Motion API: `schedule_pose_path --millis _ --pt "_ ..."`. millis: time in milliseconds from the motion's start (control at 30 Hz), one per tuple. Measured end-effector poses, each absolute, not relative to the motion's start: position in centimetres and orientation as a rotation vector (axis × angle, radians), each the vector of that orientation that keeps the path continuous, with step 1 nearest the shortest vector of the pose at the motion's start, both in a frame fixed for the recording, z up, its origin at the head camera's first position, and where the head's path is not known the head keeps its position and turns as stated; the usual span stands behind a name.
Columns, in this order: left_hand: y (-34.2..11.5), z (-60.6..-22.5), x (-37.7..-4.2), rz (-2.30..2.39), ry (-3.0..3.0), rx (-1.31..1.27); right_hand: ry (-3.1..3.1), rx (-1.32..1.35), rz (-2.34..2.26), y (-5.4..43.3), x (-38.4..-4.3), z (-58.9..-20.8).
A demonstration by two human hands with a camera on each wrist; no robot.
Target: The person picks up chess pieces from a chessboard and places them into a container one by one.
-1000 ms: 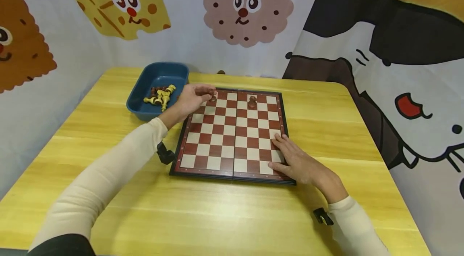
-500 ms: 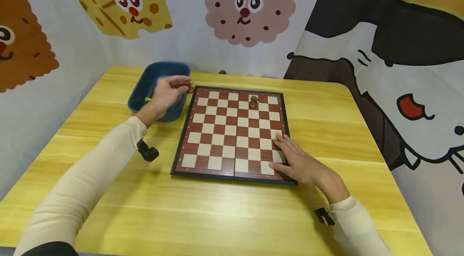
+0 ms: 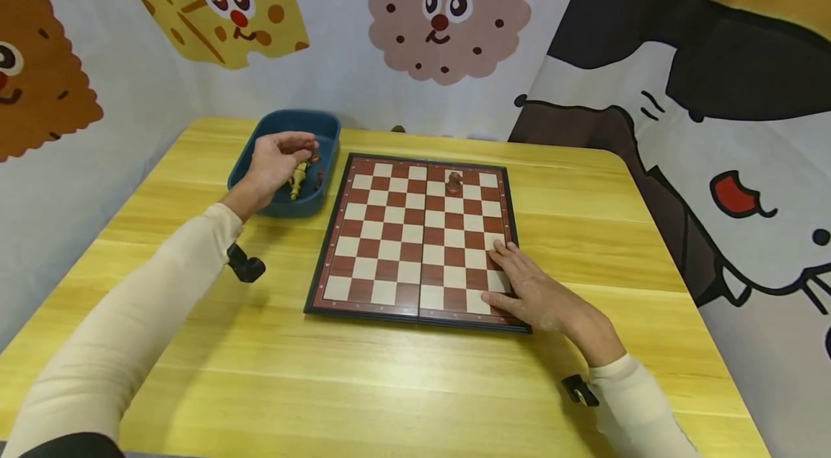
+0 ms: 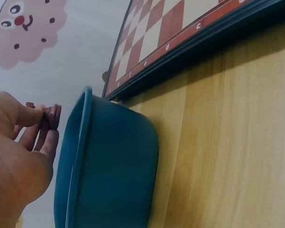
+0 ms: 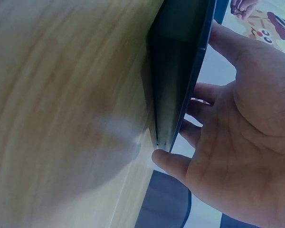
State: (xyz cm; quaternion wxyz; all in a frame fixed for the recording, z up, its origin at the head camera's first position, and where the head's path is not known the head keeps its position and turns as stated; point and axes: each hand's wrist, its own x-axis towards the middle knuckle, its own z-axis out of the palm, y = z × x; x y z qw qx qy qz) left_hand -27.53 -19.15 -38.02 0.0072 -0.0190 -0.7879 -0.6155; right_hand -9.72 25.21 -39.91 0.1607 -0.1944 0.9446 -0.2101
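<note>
My left hand (image 3: 275, 162) is over the blue plastic bin (image 3: 295, 208), its thumb and fingers pinching a small reddish-brown chess piece (image 4: 52, 115). In the left wrist view the piece is tipped sideways at the fingertips, just beyond the bin's rim; part of it is hidden by the fingers. Yellow chess pieces (image 3: 298, 181) lie in the bin below, partly covered by the hand. My right hand (image 3: 534, 290) rests with extended fingers on the near right corner of the chessboard (image 3: 405, 234). One brown chess piece (image 3: 454, 182) stands upright near the board's far side.
The board lies unfolded on a yellow wooden table (image 3: 363, 386), to the right of the bin. A cartoon-printed cloth (image 3: 337, 47) hangs behind the table. Black camera mounts (image 3: 246, 265) are strapped at both wrists.
My left hand has carried the brown chess piece from the board's far left corner leftward to above the bin. The right hand stays in place at the board's edge.
</note>
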Motion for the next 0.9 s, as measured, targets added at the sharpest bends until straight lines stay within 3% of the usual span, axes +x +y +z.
schedule_pose_path --millis 400,900 --pt "-19.6 -37.5 -27.4 -1.838 -2.471 -0.093 2.704 -0.543 -0.595 25.2 -9.7 -39.9" --pt "-16.1 -38.1 -27.3 -1.847 -2.263 -0.284 2.690 -0.555 -0.575 25.3 -9.7 -39.6"
